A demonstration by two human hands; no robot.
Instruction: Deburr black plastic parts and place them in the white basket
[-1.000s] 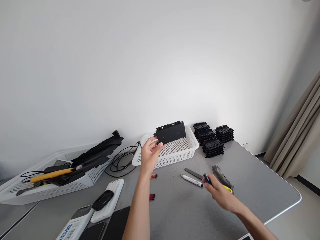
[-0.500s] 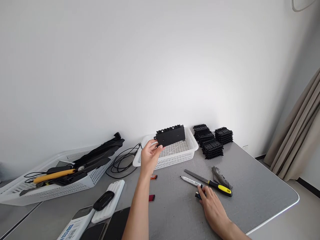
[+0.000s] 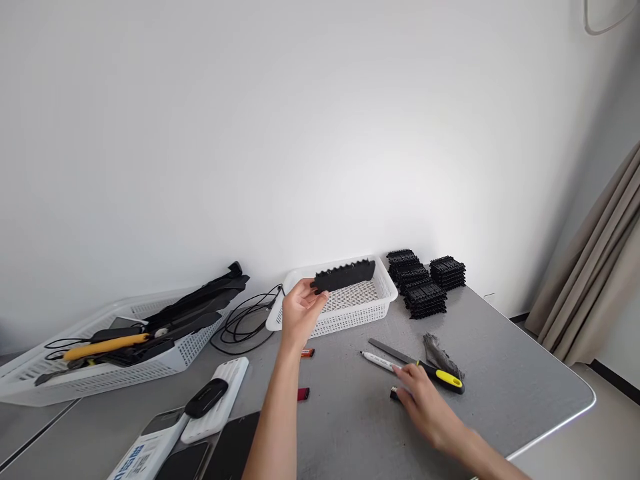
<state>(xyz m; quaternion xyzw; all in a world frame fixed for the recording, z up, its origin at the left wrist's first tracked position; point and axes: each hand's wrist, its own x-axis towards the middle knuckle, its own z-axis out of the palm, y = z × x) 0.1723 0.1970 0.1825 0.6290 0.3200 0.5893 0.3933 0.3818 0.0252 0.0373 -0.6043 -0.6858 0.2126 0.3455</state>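
My left hand point(image 3: 303, 308) is closed on one end of a black plastic plate point(image 3: 347, 275) with a wavy upper edge. It holds the plate tilted in the air over a white perforated basket point(image 3: 350, 321). My right hand point(image 3: 425, 403) is low over the table, slightly blurred, with thumb and index finger apart. Its index finger covers the rear end of a white marker point(image 3: 377, 360), though I cannot tell whether it touches. A small black object point(image 3: 394, 394) shows beside the thumb. Right behind this hand lies a file point(image 3: 393, 350) with a black and yellow handle.
Stacks of black plastic parts point(image 3: 425, 298) stand at the back right, near a crumpled grey piece point(image 3: 440, 353). On the left are a basket point(image 3: 165, 363) of tools, black cables point(image 3: 240, 330) and a white box-like device point(image 3: 220, 403). Orange point(image 3: 307, 353) and red point(image 3: 303, 394) small items lie mid-table.
The black plate has tipped and now shows less of its flat face. My right hand has shifted slightly up and to the right, its thumb and index finger spreading apart.
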